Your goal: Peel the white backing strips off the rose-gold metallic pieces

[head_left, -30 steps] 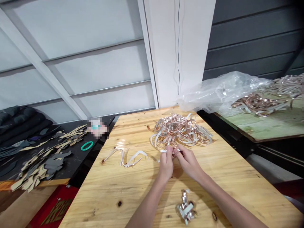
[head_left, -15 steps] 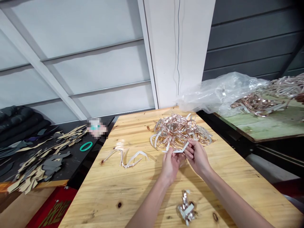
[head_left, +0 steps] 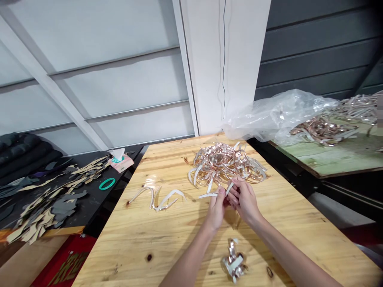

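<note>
My left hand [head_left: 218, 210] pinches a thin white strip [head_left: 208, 195], one end of which sticks out to the left. Close beside it, my right hand [head_left: 245, 200] is closed on the strip's other part, which angles up between thumb and fingers. Just beyond both hands lies a tangled pile of shiny rose-gold and white strips [head_left: 221, 157]. Nearer to me, between my forearms, sits a small rolled-up bundle of the strips [head_left: 235, 263]. A few loose strips [head_left: 172, 195] rest on the wooden table [head_left: 128, 243] to the left.
On a black table at left are beige and grey scraps [head_left: 64, 203], a green ring [head_left: 107, 183] and a tissue box [head_left: 122, 162]. At right, a clear plastic bag [head_left: 275, 115] and more strips [head_left: 324, 129] lie on a greenish board [head_left: 335, 161].
My hands have come closer together, and the strip between them is now bent more sharply. The right hand has shifted slightly left and down.
</note>
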Motion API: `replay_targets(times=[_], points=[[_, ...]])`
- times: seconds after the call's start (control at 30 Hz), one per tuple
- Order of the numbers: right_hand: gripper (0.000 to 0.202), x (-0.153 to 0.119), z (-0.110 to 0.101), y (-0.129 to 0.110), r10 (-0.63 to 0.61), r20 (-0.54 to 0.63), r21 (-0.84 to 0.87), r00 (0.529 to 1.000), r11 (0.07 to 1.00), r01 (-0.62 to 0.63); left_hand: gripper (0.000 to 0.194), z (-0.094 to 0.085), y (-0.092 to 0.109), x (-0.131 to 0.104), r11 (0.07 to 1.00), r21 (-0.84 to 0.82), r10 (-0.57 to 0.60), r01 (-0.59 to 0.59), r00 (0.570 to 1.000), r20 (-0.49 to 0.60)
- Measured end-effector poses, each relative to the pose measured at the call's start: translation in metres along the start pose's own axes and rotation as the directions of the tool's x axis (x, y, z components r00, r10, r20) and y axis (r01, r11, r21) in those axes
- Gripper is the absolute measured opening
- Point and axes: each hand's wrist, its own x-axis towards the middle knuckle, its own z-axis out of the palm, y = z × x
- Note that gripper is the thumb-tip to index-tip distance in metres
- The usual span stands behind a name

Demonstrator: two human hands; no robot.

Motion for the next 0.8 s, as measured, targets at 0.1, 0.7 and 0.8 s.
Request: replay_targets(times=[0.1,0.7,0.8], points=[[0.036,0.003,0.0,-0.011,0.06,-0.041,0.134,0.997,0.989,-0.054,0.046,0.002,0.0,0.002,0.998,-0.063,0.014,-0.012,0.999,0.037],[0.045,0.015,-0.013,-0.004,0.035,-0.068,0.037,0.997,0.999,-0.033,0.04,-0.004,0.024,-0.006,0.893,0.307,0.401,-0.33,0.893,-0.205],[0.042,0.01,-0.01,0.007,-0.06,0.035,-0.36,0.998,0.93,0.069,0.038,-0.006,0.023,-0.009,0.875,0.343,0.421,-0.341,0.886,-0.193]])
